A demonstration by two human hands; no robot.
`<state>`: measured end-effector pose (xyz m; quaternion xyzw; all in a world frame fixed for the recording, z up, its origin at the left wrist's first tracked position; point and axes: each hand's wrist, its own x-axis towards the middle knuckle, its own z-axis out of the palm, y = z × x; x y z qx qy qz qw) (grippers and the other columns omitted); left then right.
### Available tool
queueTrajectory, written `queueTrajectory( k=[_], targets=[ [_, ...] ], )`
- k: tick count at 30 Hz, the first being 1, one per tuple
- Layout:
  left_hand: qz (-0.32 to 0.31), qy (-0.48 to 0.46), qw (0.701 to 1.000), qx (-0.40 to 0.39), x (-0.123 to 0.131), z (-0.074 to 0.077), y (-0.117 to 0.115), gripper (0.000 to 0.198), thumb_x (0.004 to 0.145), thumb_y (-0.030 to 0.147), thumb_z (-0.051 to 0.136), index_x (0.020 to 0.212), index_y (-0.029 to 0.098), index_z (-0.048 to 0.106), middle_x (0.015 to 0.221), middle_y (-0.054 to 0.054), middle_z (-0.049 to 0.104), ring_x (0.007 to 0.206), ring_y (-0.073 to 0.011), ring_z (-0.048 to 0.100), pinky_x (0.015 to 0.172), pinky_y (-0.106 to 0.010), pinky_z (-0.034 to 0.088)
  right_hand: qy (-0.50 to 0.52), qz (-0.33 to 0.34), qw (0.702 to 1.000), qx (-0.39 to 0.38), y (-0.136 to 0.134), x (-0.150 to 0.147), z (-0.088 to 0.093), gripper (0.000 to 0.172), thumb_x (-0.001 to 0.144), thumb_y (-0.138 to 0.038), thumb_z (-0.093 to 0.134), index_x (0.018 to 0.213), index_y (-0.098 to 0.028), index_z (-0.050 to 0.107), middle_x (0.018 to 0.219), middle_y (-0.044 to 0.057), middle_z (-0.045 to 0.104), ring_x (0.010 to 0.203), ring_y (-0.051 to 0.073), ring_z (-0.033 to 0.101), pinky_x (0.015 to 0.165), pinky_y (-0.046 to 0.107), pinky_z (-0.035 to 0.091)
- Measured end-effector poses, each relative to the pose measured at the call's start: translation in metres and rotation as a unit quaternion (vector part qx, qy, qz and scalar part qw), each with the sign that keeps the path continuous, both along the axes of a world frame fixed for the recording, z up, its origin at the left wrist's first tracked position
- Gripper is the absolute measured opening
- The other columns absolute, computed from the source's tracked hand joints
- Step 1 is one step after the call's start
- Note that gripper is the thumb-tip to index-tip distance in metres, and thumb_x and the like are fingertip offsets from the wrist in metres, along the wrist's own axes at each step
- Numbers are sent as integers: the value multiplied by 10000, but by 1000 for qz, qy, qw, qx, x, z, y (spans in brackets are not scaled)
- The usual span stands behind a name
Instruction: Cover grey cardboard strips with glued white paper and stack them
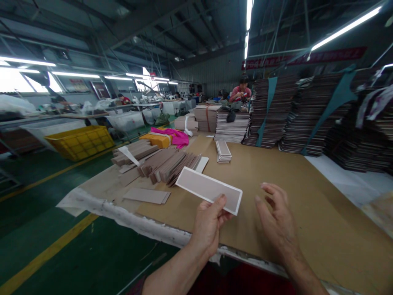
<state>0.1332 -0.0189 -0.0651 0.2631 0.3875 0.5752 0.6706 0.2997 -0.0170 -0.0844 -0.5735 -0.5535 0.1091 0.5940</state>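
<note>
My left hand (210,223) grips a flat rectangular panel (204,186), greyish-pink with a white border, by its near right end, thumb on top. The panel is held tilted above the brown tabletop (260,164). To its right, my right hand (278,219) is raised over the table with fingers curved and apart, holding nothing and not touching the panel. A small stack of similar white-edged panels (223,151) lies farther back. Left of the held panel, many plain greyish-pink strips (166,166) lean in a fanned row, and a loose strip (146,195) lies flat in front of them.
Tall stacks of dark sheets (270,110) with teal cloth strips line the table's back right. Bundled boards (207,116), a yellow package (159,140) and pink cloth (172,135) lie behind the strips. A person (241,93) is beyond the stacks. A yellow bin (81,141) stands on the floor left.
</note>
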Motion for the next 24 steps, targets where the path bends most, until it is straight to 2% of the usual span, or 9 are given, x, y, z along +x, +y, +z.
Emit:
queueTrajectory(
  k=[3, 5, 8, 10, 12, 15, 17, 21, 24],
  targets=[
    [-121, 44, 992, 3, 1, 0, -3, 379, 691, 382, 801, 937, 113, 699, 862, -111, 743, 657, -163, 652, 572, -249, 510, 95, 45, 994, -24, 10, 2, 14, 309, 899, -485, 536, 861, -212, 675, 1270, 100, 553, 1209, 248, 509, 1039, 406, 378],
    [-194, 69, 979, 7, 2, 2, -5, 393, 661, 384, 801, 935, 115, 717, 855, -112, 741, 652, -175, 647, 553, -255, 502, 178, 79, 980, -38, 18, 3, 24, 304, 850, -488, 612, 737, -210, 663, 1297, 79, 562, 1204, 248, 520, 1044, 401, 391],
    [-266, 88, 960, 5, 3, 8, -9, 416, 591, 381, 817, 910, 125, 744, 843, -99, 739, 679, -192, 650, 605, -274, 507, 322, 122, 937, -54, 28, 2, 39, 298, 674, -445, 799, 849, -229, 693, 1358, 47, 547, 1177, 241, 539, 963, 363, 479],
    [-295, 103, 950, 3, 3, 13, -11, 394, 555, 365, 819, 870, 136, 757, 817, -80, 735, 673, -182, 642, 640, -268, 491, 382, 205, 895, -110, 30, 0, 47, 376, 680, -483, 805, 942, -233, 704, 1234, 58, 633, 1056, 224, 602, 829, 323, 533],
    [-324, 120, 938, 7, 2, 17, -12, 355, 539, 352, 810, 823, 144, 762, 788, -63, 725, 652, -164, 623, 655, -257, 469, 401, 301, 841, -200, 28, -2, 53, 410, 754, -566, 732, 944, -203, 716, 968, 70, 711, 809, 199, 645, 636, 286, 531],
    [-371, 129, 920, 11, 1, 21, -13, 332, 524, 362, 817, 769, 146, 756, 758, -58, 709, 641, -159, 606, 675, -262, 458, 407, 345, 786, -312, 25, -5, 58, 456, 806, -602, 670, 905, -161, 733, 682, 43, 679, 534, 148, 569, 460, 243, 449],
    [-380, 120, 917, 11, -1, 22, -13, 350, 518, 381, 841, 762, 146, 754, 753, -65, 711, 655, -176, 621, 684, -272, 460, 413, 317, 788, -328, 26, -6, 59, 428, 850, -560, 641, 952, -157, 741, 716, 46, 700, 526, 131, 561, 466, 226, 452],
    [-347, 103, 932, -3, -2, 17, -11, 405, 558, 463, 863, 777, 141, 754, 754, -89, 727, 661, -199, 649, 671, -278, 471, 430, 283, 805, -294, 30, -6, 61, 381, 927, -488, 549, 1031, -176, 741, 916, 61, 740, 610, 122, 588, 515, 204, 478],
    [-326, 101, 940, -12, -2, 13, -12, 453, 583, 533, 853, 759, 129, 752, 743, -105, 733, 641, -196, 653, 657, -275, 480, 422, 273, 817, -283, 32, -4, 63, 395, 933, -493, 519, 1039, -184, 740, 897, 55, 741, 575, 121, 567, 479, 206, 454]
  ],
)
